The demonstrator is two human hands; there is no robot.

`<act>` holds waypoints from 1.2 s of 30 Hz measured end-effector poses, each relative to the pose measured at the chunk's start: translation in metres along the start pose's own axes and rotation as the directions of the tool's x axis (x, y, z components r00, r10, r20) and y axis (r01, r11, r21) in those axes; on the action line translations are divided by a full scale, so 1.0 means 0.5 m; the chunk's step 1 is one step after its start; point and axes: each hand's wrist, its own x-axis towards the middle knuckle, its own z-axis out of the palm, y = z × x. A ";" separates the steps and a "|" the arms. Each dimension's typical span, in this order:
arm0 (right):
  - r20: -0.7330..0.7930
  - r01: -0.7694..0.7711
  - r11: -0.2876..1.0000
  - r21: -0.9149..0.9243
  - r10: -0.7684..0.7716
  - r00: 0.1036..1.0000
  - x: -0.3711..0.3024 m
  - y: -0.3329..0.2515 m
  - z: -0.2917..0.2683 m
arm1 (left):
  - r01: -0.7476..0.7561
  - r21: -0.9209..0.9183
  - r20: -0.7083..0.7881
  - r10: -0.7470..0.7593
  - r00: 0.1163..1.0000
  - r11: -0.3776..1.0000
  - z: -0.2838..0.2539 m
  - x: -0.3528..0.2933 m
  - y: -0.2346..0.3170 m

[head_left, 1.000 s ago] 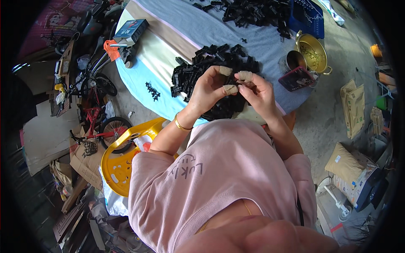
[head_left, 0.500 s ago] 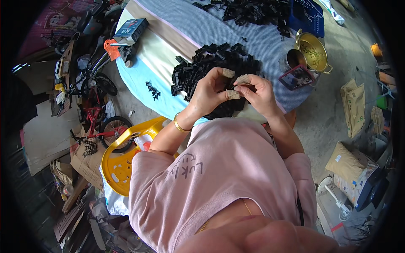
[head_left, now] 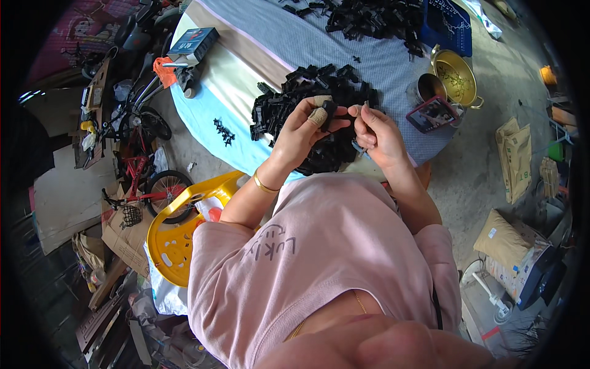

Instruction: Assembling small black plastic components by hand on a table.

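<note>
My left hand [head_left: 302,130], with beige tape on its thumb and a finger, pinches a small black plastic part [head_left: 329,113]. Close by on the right is my right hand [head_left: 380,136], its fingers curled and the thumb raised. A thin grey-blue thing [head_left: 360,149] shows below those curled fingers, too small to name. Under both hands spreads a heap of black plastic parts [head_left: 276,111] on the cloth-covered table [head_left: 239,67]. Part of the heap is hidden by my hands.
A second black heap [head_left: 375,24] lies at the far side beside a blue basket [head_left: 452,37]. Right of my hands stand a gold pot [head_left: 470,80], a metal cup [head_left: 424,88] and a phone [head_left: 432,114]. A box [head_left: 195,44] and small black pieces [head_left: 224,131] are leftward.
My hands were close together with fingertips nearly meeting; now they are slightly apart. My left hand has turned, showing the black part in its pinch. The right fingers have curled in.
</note>
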 end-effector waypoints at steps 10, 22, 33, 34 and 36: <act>0.039 -0.054 0.997 0.055 0.052 0.998 0.001 0.001 0.005 | 0.078 -0.210 -0.005 -0.081 0.997 0.975 -0.030 -0.005 -0.007; 0.063 0.313 0.539 -0.782 -0.431 0.900 0.009 0.019 0.033 | 0.089 -0.294 0.017 -0.088 0.996 0.952 -0.059 0.003 -0.017; 0.101 0.125 0.533 -0.837 -0.074 0.992 -0.013 -0.006 0.013 | 0.275 0.005 0.012 -0.275 0.961 0.961 -0.079 -0.038 -0.040; 0.119 0.118 0.482 -0.868 -0.027 0.993 -0.015 -0.002 0.012 | 0.249 0.063 0.050 -0.252 0.966 0.966 -0.081 -0.037 -0.046; 0.124 0.091 0.644 -0.760 0.006 0.992 -0.022 -0.001 0.056 | 0.194 0.137 0.096 -0.208 0.973 0.971 -0.074 -0.036 -0.046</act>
